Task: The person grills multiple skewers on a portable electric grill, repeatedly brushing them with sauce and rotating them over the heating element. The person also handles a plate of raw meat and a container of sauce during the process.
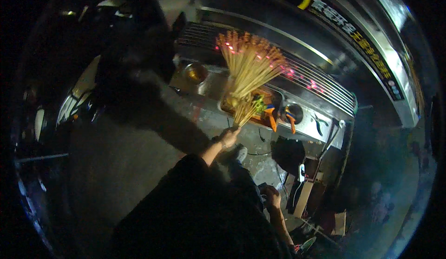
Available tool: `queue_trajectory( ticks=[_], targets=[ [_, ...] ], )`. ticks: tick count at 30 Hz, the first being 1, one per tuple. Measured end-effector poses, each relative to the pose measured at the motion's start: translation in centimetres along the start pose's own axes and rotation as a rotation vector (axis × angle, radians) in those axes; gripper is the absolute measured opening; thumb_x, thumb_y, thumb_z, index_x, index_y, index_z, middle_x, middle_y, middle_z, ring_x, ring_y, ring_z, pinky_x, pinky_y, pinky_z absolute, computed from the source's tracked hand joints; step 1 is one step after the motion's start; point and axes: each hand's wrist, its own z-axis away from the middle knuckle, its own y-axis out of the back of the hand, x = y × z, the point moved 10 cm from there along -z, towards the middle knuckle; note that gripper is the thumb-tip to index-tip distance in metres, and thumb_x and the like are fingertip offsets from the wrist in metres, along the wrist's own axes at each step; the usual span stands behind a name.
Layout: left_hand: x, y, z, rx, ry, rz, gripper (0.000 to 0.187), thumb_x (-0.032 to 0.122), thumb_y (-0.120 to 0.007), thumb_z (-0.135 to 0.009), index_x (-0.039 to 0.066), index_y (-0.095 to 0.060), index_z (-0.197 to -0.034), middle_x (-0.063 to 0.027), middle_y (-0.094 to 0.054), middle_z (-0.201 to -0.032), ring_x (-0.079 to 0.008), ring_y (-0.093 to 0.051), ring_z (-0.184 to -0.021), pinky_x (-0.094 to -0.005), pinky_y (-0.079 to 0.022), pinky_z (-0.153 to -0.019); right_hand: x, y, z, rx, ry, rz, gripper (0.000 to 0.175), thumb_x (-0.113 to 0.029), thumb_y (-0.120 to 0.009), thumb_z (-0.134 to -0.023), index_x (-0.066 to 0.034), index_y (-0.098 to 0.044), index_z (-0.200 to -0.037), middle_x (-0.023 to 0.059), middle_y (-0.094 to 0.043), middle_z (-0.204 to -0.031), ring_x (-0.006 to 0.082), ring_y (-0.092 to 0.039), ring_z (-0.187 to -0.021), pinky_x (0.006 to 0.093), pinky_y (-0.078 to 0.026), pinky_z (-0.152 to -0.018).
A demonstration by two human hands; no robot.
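Note:
My left hand (230,137) is closed around the lower ends of a bundle of thin wooden skewers (245,111). Above it, a large fan of skewers (252,67) lies with its brown food-covered tips over the bars of a charcoal grill (320,81), where embers glow pink. Where the held bundle and the fan meet, I cannot tell them apart clearly. My right hand (271,196) hangs low at the right of my body, its fingers curled by a dark and pale item that I cannot make out; whether it grips it is unclear.
Along the grill's front stand a metal tray (223,107) with green leaves and an orange-handled brush (271,118), a round pot (295,112) with another brush, a bowl (196,73) and black-handled pliers (318,124). A power strip (301,172) and cardboard (304,199) are below right. A dark figure-like shape is at the upper left.

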Motion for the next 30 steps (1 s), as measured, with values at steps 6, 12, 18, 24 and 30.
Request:
queue_trajectory(
  ticks=[6,12,18,24,30],
  targets=[
    [-0.1,-1.3,0.5,-0.208,0.252,0.336,0.036,0.048,-0.058,-0.091,0.013,-0.060,-0.094,0.0070,-0.039,-0.052,-0.0053,-0.030,-0.035,-0.0236,-0.022,-0.033,4.1,-0.1,-0.3,0.130,-0.280,-0.593,0.028,-0.017,-0.051,-0.089,0.0028,-0.064,-0.105,0.0093,-0.066,-0.091,0.0177,-0.064,-0.079,0.0286,-0.051,-0.070],
    [1.3,0.5,1.0,-0.079,0.197,0.290,0.030,0.040,-0.061,-0.092,0.013,-0.056,-0.078,0.0077,-0.032,-0.049,-0.0055,-0.025,-0.034,-0.0238,-0.019,-0.032,2.5,2.2,-6.4,0.190,-0.165,-0.338,0.033,-0.024,-0.055,-0.089,0.0023,-0.060,-0.109,0.0104,-0.066,-0.085,0.0195,-0.063,-0.071,0.0310,-0.049,-0.065],
    [1.6,2.1,1.6,-0.188,0.277,0.215,0.047,0.053,-0.049,-0.094,0.020,-0.035,-0.064,0.0075,-0.025,-0.049,-0.0072,-0.021,-0.037,-0.0241,-0.016,-0.036,-4.3,3.9,-21.7,0.482,0.089,-0.046,0.052,-0.030,-0.063,-0.089,0.0004,-0.039,-0.123,0.0160,-0.064,-0.094,0.0216,-0.064,-0.078,0.0328,-0.051,-0.067],
    [3.9,1.9,2.7,-0.525,0.244,0.325,0.044,0.048,-0.041,-0.099,0.018,-0.037,-0.067,0.0066,-0.024,-0.050,-0.0063,-0.017,-0.038,-0.0247,-0.015,-0.035,-3.0,2.3,-25.2,0.671,-0.033,0.058,0.049,-0.034,-0.066,-0.087,0.0030,-0.044,-0.109,0.0155,-0.064,-0.080,0.0252,-0.065,-0.060,0.0361,-0.052,-0.057],
    [4.3,3.4,3.2,-0.670,0.422,0.472,0.046,0.050,-0.037,-0.099,0.017,-0.034,-0.067,0.0070,-0.020,-0.049,-0.0053,-0.013,-0.035,-0.0239,-0.011,-0.033,-2.3,3.1,-23.9,0.878,-0.212,-0.325,0.048,-0.035,-0.062,-0.089,0.0031,-0.045,-0.111,0.0235,-0.064,-0.097,0.0399,-0.062,-0.091,0.0438,-0.047,-0.081]
  ],
)
